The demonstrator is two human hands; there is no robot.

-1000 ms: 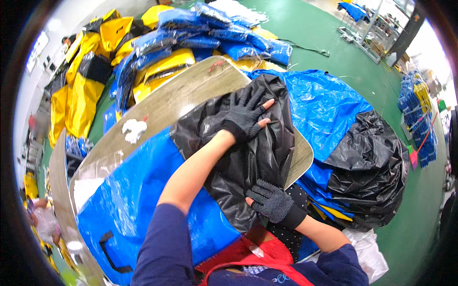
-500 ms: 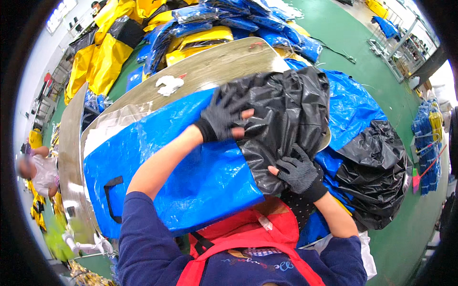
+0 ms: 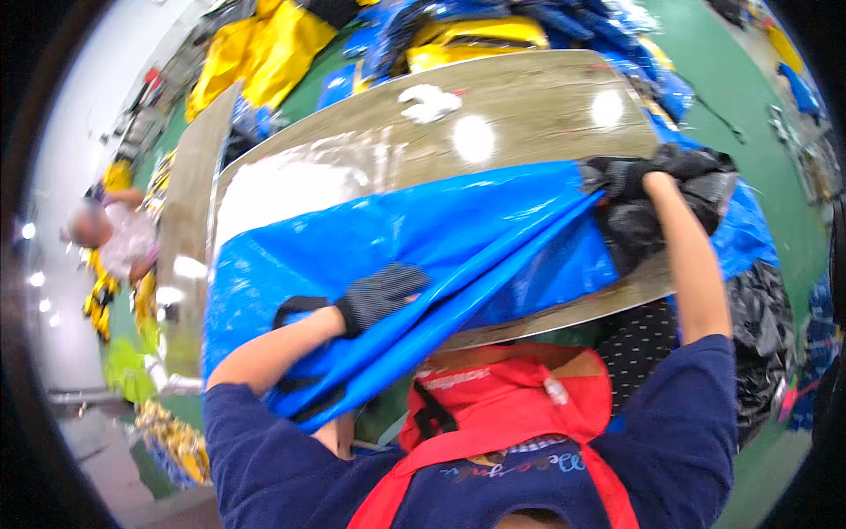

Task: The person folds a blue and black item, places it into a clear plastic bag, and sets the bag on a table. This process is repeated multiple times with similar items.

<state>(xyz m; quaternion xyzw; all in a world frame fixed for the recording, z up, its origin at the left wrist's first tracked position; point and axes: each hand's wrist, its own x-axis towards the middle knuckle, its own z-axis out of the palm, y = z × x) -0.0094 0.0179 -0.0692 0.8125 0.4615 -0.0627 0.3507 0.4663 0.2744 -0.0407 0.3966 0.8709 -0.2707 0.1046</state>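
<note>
A large blue bag (image 3: 308, 242) with a black end section (image 3: 630, 238) and dark strap handles lies across the table, with long diagonal folds pulled through its blue part. Both my hands wear dark grey knit gloves that leave some fingertips bare. My left hand (image 3: 383, 298) rests on the blue material beside a strap, its fingers stretched out. At the far right, my right hand (image 3: 627, 179) is closed on the bunched material where blue meets black. Its fingertips are partly hidden by the folds.
The wood-patterned table (image 3: 529, 97) carries a crumpled white scrap (image 3: 429, 103) and clear plastic film (image 3: 352, 163). More blue and black bags (image 3: 762, 326) hang at the right. Yellow bags (image 3: 264, 53) and blue packs are piled beyond. Another person (image 3: 119, 238) is at the far left.
My right hand has moved up and away to the right, bunching the black end. My left hand has shifted down toward the strap. The bag's near edge is lifted into folds, baring the table's front edge.
</note>
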